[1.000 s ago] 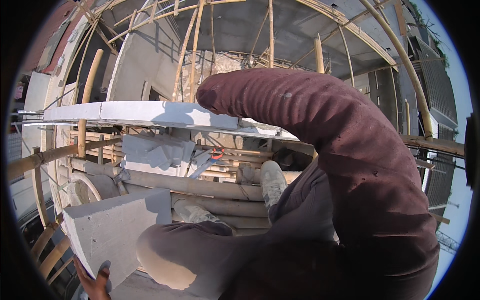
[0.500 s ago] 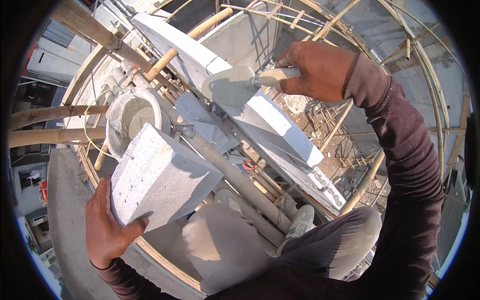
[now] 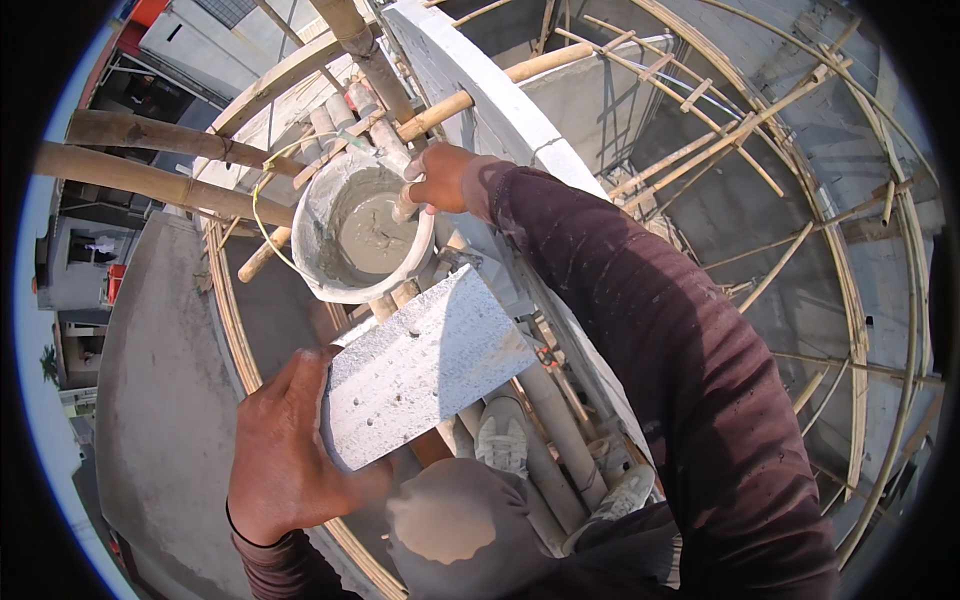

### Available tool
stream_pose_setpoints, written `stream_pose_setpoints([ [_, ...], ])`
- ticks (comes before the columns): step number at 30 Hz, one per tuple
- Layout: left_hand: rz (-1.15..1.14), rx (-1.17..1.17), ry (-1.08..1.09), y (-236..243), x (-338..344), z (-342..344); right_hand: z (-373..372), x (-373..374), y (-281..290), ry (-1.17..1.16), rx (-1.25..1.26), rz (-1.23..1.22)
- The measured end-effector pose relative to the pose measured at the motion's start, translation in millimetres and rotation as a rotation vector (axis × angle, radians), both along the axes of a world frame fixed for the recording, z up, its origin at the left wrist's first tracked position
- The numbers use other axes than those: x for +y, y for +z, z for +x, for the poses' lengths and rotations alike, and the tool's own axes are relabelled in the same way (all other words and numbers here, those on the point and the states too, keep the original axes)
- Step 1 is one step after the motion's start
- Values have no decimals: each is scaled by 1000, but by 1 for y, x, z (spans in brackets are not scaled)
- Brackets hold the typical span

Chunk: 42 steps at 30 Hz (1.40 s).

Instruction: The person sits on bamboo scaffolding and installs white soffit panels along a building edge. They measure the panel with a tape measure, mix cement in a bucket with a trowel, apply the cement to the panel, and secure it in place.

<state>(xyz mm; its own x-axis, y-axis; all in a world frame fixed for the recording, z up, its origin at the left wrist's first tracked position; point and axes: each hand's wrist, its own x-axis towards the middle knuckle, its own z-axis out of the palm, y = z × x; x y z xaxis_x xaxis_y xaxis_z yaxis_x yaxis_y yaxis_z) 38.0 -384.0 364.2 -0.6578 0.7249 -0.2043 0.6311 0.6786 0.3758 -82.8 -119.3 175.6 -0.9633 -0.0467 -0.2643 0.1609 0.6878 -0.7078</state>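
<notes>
A pale grey lightweight concrete block (image 3: pixel 430 365) is gripped at its left end by my left hand (image 3: pixel 290 450), thumb on the near side, with its pitted face tilted up toward me. Just beyond the block stands a mortar-smeared bucket (image 3: pixel 316 262) holding wet grey mortar (image 3: pixel 375 235). My right hand (image 3: pixel 440 180) is closed at the bucket's right rim around the wooden handle of a trowel (image 3: pixel 403 206). The trowel's blade is down inside the bucket, and I cannot make it out in the mortar.
A white-topped block wall (image 3: pixel 500 95) runs diagonally past the bucket, partly behind my right arm. Bamboo poles (image 3: pixel 170 185) cross at left, and others form scaffolding at right. My shoes (image 3: pixel 503 440) rest on bamboo poles. A curved concrete ledge (image 3: pixel 150 400) lies at left.
My right hand has swung left and down from above the wall, taking the trowel into the bucket. My left hand has turned the block. The whole view has shifted left.
</notes>
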Motion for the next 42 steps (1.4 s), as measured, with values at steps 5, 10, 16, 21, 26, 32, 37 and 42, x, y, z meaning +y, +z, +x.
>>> stream_pose_setpoints([
  [5, 8, -3, 3, 2, -3, 3, 76, 38, 37, -213, 89, -370],
  [10, -80, 25, -50, 1, 8, 0, 207, 70, 24, 25, 244, -347],
  [16, -112, -47, -43, 7, 5, 7, 245, -24, -41, 113, 270, -422],
  [21, -125, 54, -88, 6, 7, 31, 238, -43, -16, 57, 516, -539],
  [26, -137, 61, -73, 4, 30, 63, 269, -3, 63, -41, 1055, -295],
  [32, -168, 151, -152, 10, 67, 100, 293, -28, 106, 9, 1012, 262],
  [37, -291, 163, -202, 7, 105, 122, 308, -3, 95, 159, 624, 299],
  [42, 177, -117, -156, 4, 80, 107, 322, 15, 75, 83, 729, 258],
])
